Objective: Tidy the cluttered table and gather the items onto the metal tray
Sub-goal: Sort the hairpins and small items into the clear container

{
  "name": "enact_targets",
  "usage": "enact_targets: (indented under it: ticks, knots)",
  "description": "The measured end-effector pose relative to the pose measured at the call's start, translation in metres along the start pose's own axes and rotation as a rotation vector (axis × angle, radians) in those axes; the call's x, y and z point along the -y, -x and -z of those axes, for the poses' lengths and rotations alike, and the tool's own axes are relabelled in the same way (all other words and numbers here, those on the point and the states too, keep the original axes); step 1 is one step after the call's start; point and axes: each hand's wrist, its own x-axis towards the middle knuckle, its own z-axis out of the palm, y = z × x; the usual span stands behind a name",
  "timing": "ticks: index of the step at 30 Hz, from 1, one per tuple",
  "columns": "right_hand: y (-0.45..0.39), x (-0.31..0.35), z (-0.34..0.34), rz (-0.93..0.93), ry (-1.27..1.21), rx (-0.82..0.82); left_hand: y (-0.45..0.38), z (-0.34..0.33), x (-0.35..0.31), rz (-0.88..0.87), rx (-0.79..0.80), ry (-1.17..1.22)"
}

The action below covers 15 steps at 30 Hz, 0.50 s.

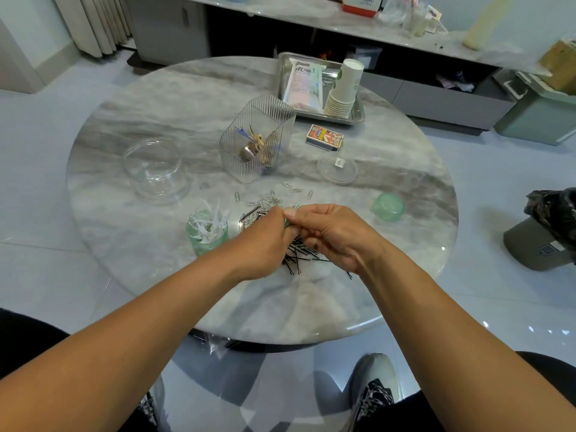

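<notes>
Green item (288, 224) pinched between both hands' fingers (291, 213) above hairpins (300, 252), near the table's front edge (280, 336).

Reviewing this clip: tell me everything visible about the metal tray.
The metal tray is a shiny, rectangular steel-looking pan with a raised rim, lying flat at the far side of the round marble table. Inside lie a pale sealed pouch and a tipped stack of paper cups. A matchbox sits just in front, apart from it. Neither hand touches it.
</notes>
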Motion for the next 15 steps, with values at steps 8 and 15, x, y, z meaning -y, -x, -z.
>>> enact_targets:
  ticks: [8, 15]
  knots:
    - [0.0032, -0.0033, -0.0085, 0.030, -0.025, -0.030, 0.0027, -0.0043, 0.0045, 0.146, -0.011, -0.079]
    - [0.0068, 0.0031, -0.0046, 0.057, -0.020, 0.048, 0.0072, -0.0016, 0.0080, 0.056, -0.005, -0.035]
